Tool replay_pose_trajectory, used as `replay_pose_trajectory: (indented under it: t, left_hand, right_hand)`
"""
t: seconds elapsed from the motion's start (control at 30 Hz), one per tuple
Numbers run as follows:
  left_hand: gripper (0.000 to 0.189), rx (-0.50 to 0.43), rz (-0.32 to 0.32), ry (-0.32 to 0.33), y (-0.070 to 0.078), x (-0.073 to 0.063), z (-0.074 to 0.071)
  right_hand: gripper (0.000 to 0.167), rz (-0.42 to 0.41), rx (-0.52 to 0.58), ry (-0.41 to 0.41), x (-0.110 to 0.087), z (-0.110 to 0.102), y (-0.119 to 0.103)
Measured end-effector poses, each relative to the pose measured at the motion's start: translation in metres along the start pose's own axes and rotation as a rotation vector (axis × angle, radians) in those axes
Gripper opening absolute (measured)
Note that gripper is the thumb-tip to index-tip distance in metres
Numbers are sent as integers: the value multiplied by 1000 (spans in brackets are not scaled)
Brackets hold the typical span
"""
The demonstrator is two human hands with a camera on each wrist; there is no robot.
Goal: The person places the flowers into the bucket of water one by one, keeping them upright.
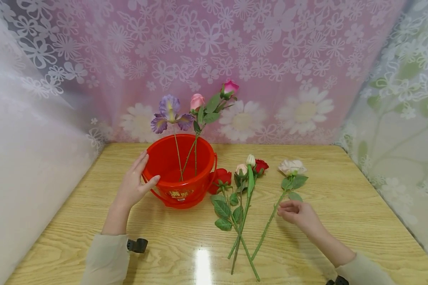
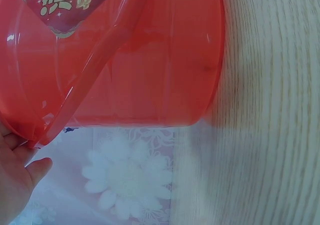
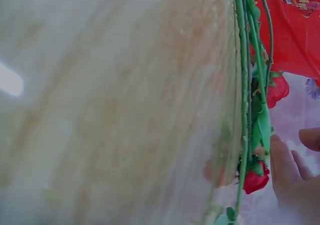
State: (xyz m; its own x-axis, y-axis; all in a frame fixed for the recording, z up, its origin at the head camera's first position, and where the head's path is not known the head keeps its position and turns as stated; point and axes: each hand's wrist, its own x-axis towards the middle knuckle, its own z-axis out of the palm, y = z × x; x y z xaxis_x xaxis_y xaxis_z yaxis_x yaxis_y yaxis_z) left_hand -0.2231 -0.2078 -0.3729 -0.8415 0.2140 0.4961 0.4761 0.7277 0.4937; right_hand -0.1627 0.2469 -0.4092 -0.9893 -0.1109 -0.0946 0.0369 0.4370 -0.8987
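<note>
A red bucket (image 1: 196,194) stands at the left of the table, holding a purple iris (image 1: 169,107), a light pink rose (image 1: 197,101) and a deep pink rose (image 1: 230,87). My left hand (image 1: 133,184) rests on its left rim with extended fingers; in the left wrist view the thumb (image 2: 40,170) stands off the bucket. At the right, a pale rose (image 1: 292,167) lies with its stem toward me. My right hand (image 1: 299,213) hovers beside that stem, fingers slightly bent. In the right wrist view, thumb and fingers are apart with nothing visible between them.
Between bucket and right hand lie a large red rose (image 1: 222,176), a cream rose (image 1: 241,170), a white tulip (image 1: 251,160) and a darker red rose (image 1: 260,165), their stems crossing. A floral curtain (image 1: 271,71) hangs behind the wooden table (image 1: 171,245).
</note>
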Motion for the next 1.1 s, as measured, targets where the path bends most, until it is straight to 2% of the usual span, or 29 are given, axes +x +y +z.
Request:
replay_pose_trajectory:
  t: [0.23,0.47,0.63,0.93,1.1]
  left_hand:
    - [71,-2,0,3,0,0,0]
    - [72,-2,5,2,1,0,0]
    - [72,4,2,-3,0,0,0]
    - [72,-3,-5,-8,0,-1,0]
    - [72,-10,-2,-7,0,0,0]
  right_hand:
    - [47,109,160,-11,-1,1,6]
    - [49,150,338,-52,-1,1,11]
    - [51,214,481,-84,0,2,15]
    - [55,246,543,-147,2,5,18]
    - [52,250,549,-143,3,6,18]
